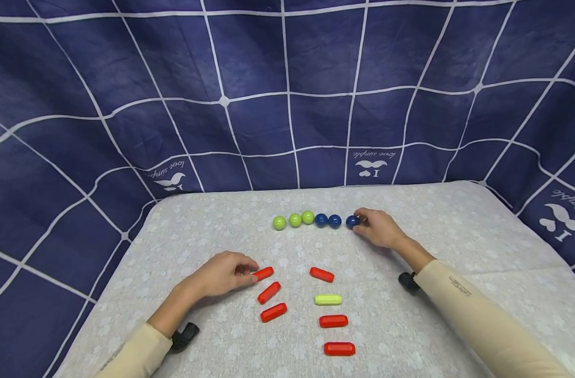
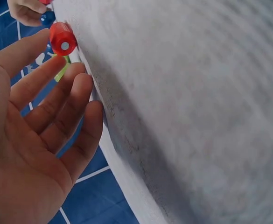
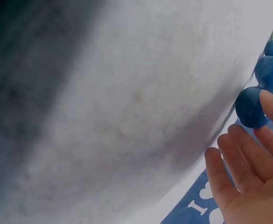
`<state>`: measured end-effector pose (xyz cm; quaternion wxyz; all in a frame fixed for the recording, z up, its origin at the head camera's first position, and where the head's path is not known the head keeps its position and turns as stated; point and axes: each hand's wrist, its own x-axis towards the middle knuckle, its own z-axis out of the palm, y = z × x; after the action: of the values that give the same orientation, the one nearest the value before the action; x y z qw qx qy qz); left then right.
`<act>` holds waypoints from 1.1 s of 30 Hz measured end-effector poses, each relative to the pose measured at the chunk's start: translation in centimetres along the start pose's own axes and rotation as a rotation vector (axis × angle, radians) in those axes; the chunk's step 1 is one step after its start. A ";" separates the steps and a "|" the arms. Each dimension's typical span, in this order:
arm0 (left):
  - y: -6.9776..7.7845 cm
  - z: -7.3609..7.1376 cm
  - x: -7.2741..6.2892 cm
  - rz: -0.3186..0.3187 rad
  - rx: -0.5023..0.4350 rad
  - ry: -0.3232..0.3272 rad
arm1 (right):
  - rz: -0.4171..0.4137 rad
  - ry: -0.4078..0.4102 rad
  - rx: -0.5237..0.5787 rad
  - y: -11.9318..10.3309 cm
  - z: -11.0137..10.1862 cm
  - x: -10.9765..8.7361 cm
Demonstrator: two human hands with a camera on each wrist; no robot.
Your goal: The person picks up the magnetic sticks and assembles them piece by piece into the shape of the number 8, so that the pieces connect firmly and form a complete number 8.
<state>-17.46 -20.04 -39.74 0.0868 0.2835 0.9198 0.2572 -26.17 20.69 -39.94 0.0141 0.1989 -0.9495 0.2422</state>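
Note:
A row of balls lies across the far middle of the table: three green balls (image 1: 295, 220) on the left and three blue ones on the right. My right hand (image 1: 365, 223) reaches to the row's right end, and its relaxed fingertips (image 3: 272, 103) touch the last blue ball (image 1: 352, 222) (image 3: 250, 108). Nearer to me, my left hand (image 1: 248, 273) lies palm down. Its loosely extended fingers (image 2: 57, 77) touch the end of a red capsule (image 1: 263, 273) (image 2: 62, 39). Neither hand is closed around anything.
Two more red capsules (image 1: 271, 302) lie below the touched one. To their right is a column of red capsules (image 1: 333, 321) with one yellow-green capsule (image 1: 328, 300) in it. The white patterned tablecloth (image 1: 457, 236) covers the table, and a navy grid curtain (image 1: 287, 79) hangs behind.

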 end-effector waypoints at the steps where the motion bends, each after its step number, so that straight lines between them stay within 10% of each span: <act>1: 0.0 0.1 0.0 0.000 -0.004 0.002 | 0.002 0.002 0.002 0.0 0.0 0.0; 21: 0.2 0.2 0.2 0.010 -0.005 0.013 | 0.010 0.063 0.036 -0.6 0.0 -0.5; 33: 0.2 0.4 0.3 -0.010 -0.017 0.020 | -0.148 0.044 0.155 -6.0 1.1 -1.7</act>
<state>-17.54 -19.55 -39.94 0.0812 0.2753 0.9198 0.2674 -22.21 16.02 -38.43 0.0374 0.2635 -0.9102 0.3174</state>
